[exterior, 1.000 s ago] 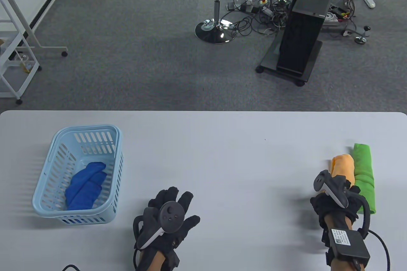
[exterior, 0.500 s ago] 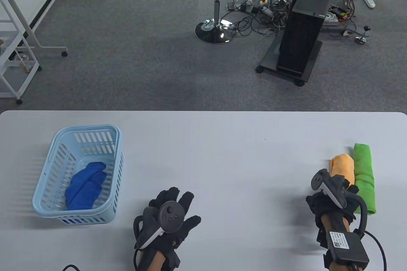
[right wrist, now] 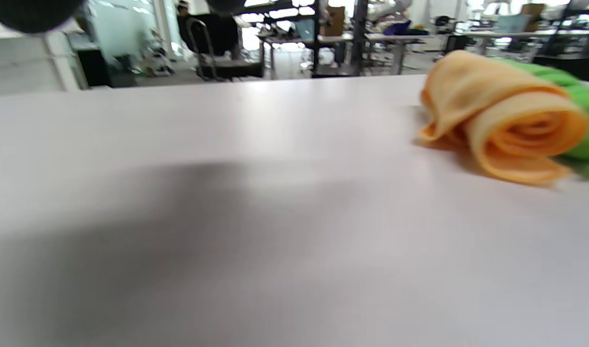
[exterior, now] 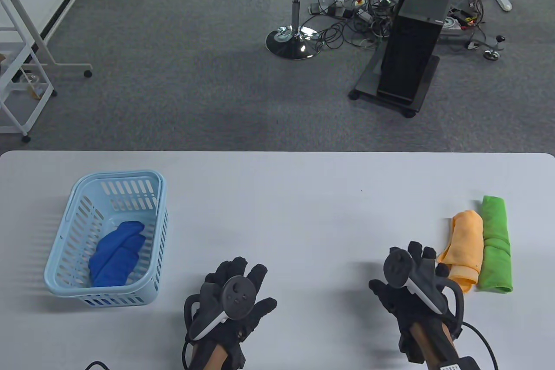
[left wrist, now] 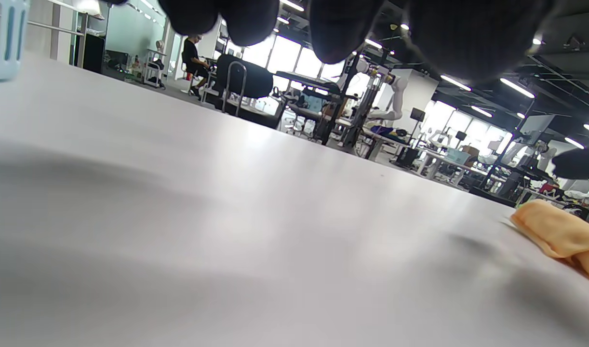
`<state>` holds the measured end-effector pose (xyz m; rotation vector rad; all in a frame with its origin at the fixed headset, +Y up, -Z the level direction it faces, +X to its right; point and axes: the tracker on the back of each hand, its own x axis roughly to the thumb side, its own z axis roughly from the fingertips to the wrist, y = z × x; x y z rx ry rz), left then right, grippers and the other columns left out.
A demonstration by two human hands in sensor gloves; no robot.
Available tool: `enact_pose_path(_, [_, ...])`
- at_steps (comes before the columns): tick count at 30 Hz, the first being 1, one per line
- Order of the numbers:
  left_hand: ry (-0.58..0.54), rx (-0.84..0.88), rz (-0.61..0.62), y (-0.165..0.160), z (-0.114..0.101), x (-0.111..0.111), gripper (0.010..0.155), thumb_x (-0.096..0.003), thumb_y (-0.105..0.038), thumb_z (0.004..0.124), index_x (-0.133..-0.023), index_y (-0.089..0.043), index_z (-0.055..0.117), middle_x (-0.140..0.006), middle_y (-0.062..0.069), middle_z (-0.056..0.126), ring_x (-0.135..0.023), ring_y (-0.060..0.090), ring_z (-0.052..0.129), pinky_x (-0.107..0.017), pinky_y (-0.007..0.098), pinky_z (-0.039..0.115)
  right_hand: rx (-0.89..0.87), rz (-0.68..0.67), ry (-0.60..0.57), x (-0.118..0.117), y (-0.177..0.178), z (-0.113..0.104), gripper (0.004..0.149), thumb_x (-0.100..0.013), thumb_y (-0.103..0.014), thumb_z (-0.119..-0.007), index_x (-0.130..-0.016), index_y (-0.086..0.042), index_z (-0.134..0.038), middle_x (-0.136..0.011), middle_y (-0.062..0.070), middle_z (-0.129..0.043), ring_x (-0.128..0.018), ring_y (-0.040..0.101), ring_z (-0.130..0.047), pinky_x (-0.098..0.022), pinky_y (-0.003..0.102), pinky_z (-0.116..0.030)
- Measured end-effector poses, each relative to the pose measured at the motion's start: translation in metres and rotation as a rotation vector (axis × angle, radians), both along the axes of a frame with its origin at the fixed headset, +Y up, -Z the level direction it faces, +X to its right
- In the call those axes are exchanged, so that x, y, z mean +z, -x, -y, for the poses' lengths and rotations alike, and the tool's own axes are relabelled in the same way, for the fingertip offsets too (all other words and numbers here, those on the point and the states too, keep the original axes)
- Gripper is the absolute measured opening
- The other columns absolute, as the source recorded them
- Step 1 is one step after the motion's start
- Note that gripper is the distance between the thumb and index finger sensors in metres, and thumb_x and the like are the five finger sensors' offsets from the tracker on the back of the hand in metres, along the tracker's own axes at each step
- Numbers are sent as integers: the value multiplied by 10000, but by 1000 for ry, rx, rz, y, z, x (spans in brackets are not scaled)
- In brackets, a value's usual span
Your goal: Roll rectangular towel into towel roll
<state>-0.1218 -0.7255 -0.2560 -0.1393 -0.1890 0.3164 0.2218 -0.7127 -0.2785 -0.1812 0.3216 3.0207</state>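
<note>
An orange towel roll lies at the table's right side, its loose end slightly unwound; the right wrist view shows its spiral end. A green towel roll lies against its right side. My right hand hovers just left of the orange roll, fingers spread, holding nothing. My left hand rests flat near the front edge with fingers spread. A crumpled blue towel sits inside the light blue basket on the left.
The white table spreads between the basket and the rolls. Beyond its far edge are grey carpet, an office chair and a black stand with cables. The orange roll shows at the right of the left wrist view.
My right hand let go of the orange roll and drew back to the left, fingers now spread. The roll's near end has loosened a little. My left hand barely shifted.
</note>
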Motion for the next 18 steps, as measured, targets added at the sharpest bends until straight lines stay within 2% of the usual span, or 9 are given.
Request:
enact_pose_path(7, [35,-29,-16,2,3,0,803,-363,-633,725,-1092,-342,555,-1164,178,447,-1064,479,443,-691,728,384,-115,-111,-179,19,18,1,999,-234,-708,-651,-1065,-216,-396,-1093,130,-185,-1010,415,-158,-673,713,-190])
enact_pose_path(11, [49,-37,-25,2,5,0,807,-361,-636,727,-1092,-340,557,-1165,179,450,-1065,479,443,-693,729,381,-146,-132,-279,20,14,8,1035,-182,-745,-711,-1050,-239,-462,-1098,123,-309,-1025,415,-294,-686,724,-302])
enact_pose_path(14, [61,-48,-28,2,6,0,815,-357,-642,727,-1094,-338,557,-1165,179,458,-1066,478,447,-693,730,380,-111,-150,-256,18,10,12,1033,-166,-753,-741,-1045,-277,-480,-1102,113,-334,-1030,415,-330,-695,716,-343])
enact_pose_path(18, [79,-68,-25,0,7,1,819,-355,-646,727,-1094,-337,559,-1163,177,472,-1066,477,459,-693,733,380,-89,-165,-220,16,9,20,1038,-174,-748,-747,-1048,-257,-476,-1099,124,-346,-1026,422,-345,-692,713,-357])
